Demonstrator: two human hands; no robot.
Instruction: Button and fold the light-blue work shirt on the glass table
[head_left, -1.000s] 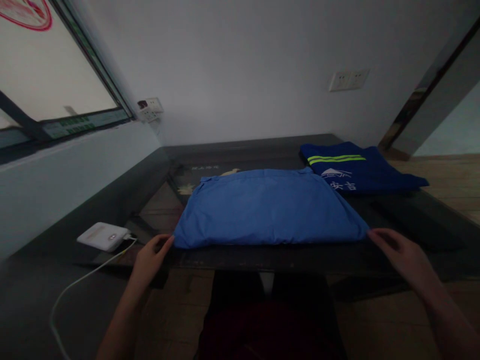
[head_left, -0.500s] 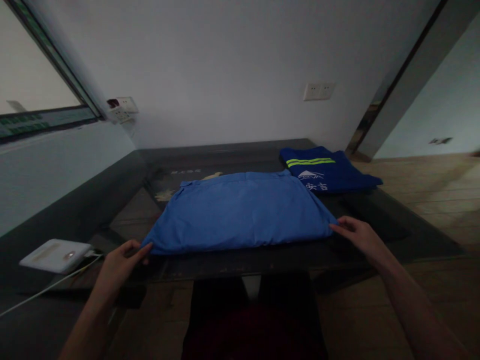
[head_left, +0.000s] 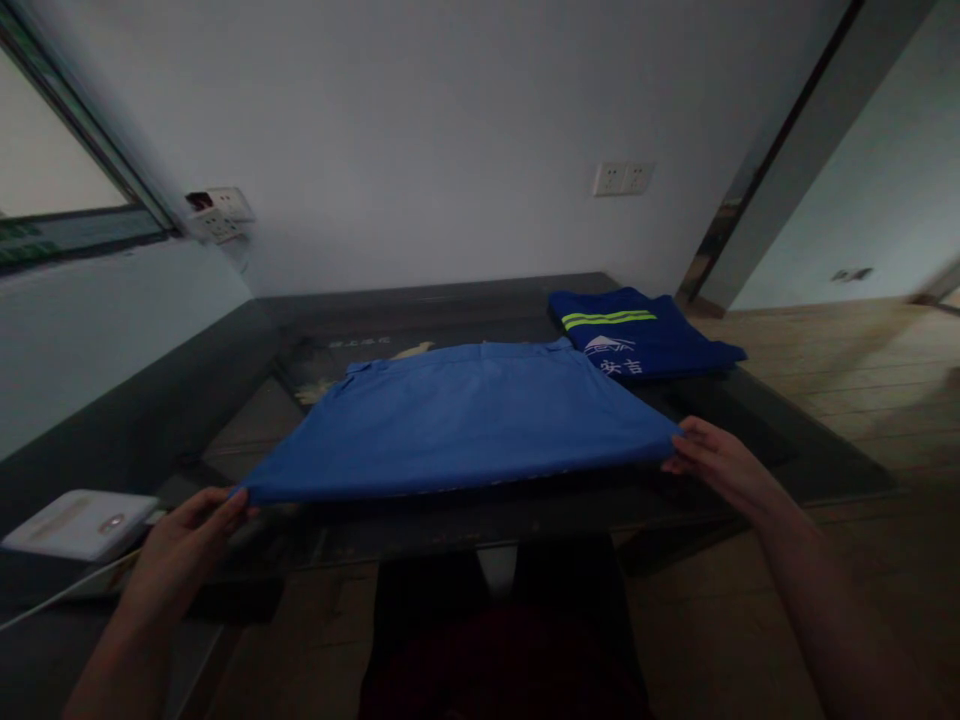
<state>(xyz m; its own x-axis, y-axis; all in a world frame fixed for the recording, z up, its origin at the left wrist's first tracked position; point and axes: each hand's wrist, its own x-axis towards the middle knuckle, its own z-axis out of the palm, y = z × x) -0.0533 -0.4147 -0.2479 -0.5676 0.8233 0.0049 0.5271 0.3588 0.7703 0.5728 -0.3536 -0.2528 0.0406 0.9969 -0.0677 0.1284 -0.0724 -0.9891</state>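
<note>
A folded light blue garment (head_left: 465, 420) lies across the dark table (head_left: 420, 305) in front of me. My left hand (head_left: 187, 535) pinches its near left corner and my right hand (head_left: 712, 465) pinches its near right corner. The near edge is lifted off the tabletop and pulled taut between both hands, while the far edge still rests on the table.
A folded dark blue garment (head_left: 637, 340) with yellow-green stripes and white print lies at the back right of the table. A white device (head_left: 79, 520) with a white cable sits at the left. Wall sockets (head_left: 622, 178) are behind; wooden floor is at the right.
Both hands closed on the light blue garment's near corners, lifted its near edge off the table and spread it wider. The view shifted to the right.
</note>
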